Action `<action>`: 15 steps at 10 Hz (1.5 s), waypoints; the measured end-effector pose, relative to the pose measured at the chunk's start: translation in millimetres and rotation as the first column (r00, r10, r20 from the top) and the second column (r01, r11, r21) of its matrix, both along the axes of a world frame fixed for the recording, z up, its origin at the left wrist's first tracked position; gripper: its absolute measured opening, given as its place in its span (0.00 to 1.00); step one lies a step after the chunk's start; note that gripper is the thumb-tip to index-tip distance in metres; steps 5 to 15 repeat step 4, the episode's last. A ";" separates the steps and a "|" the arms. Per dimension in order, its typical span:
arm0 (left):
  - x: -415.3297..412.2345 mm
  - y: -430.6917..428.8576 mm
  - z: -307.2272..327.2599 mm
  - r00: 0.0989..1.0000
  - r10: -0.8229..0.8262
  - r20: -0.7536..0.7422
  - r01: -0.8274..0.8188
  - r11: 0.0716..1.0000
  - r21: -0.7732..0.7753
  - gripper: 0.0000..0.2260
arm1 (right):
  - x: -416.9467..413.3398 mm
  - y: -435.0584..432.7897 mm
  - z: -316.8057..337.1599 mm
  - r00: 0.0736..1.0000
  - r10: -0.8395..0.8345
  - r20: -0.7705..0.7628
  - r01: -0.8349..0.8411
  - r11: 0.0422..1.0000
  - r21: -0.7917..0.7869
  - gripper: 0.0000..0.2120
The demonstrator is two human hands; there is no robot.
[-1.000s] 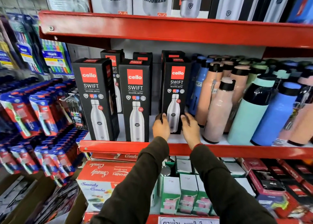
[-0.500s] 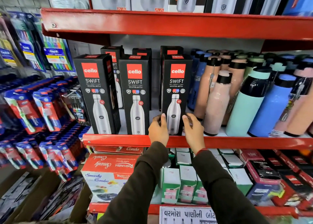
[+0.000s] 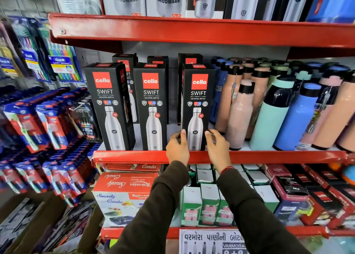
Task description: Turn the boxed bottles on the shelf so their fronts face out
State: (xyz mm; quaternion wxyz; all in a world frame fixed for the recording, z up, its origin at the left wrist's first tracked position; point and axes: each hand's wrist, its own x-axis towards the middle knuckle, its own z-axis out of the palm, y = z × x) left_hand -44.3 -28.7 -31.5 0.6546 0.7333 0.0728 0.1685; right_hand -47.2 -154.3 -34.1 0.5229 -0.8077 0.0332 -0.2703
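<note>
Tall, matte-black cardboard boxed bottle [image 3: 196, 107], printed front outward, upright at the lip of the glossy red metal shelf [image 3: 134, 155]. Left hand [image 3: 177, 147] and right hand [image 3: 217, 148] form a grip on its lower side edges, fingers curled. Compared with a second ago, the box stands nearer the shelf lip.

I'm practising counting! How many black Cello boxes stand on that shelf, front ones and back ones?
Front row boxes: 3, left, middle and right, the last held by the left hand and right hand.
Back row boxes: 3.
Total: 6
</note>
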 end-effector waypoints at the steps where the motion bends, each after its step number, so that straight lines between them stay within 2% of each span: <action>1: -2.1 -0.1 2.5 1.000 -0.008 -0.011 0.008 1.000 -0.005 0.18 | 0.0 -0.9 2.3 1.000 0.010 -0.020 -0.010 1.000 -0.013 0.14; 2: -6.5 -1.2 5.5 0.999 -0.033 -0.004 0.033 0.999 -0.017 0.18 | -7.2 -0.8 7.1 0.997 0.047 -0.069 -0.050 0.998 -0.041 0.16; 3: -15.2 -5.1 7.2 0.983 0.005 0.186 -0.013 0.999 0.046 0.17 | -19.3 -5.1 19.3 0.999 0.041 0.017 -0.040 0.998 -0.055 0.17; 4: -23.5 -1.4 31.1 0.856 0.036 0.516 -0.154 0.970 0.188 0.15 | -41.4 -14.7 57.6 0.948 -0.063 0.311 0.047 0.997 0.057 0.13; 15: -23.5 -1.4 31.1 0.856 0.036 0.516 -0.154 0.970 0.188 0.15 | -41.4 -14.7 57.6 0.948 -0.063 0.311 0.047 0.997 0.057 0.13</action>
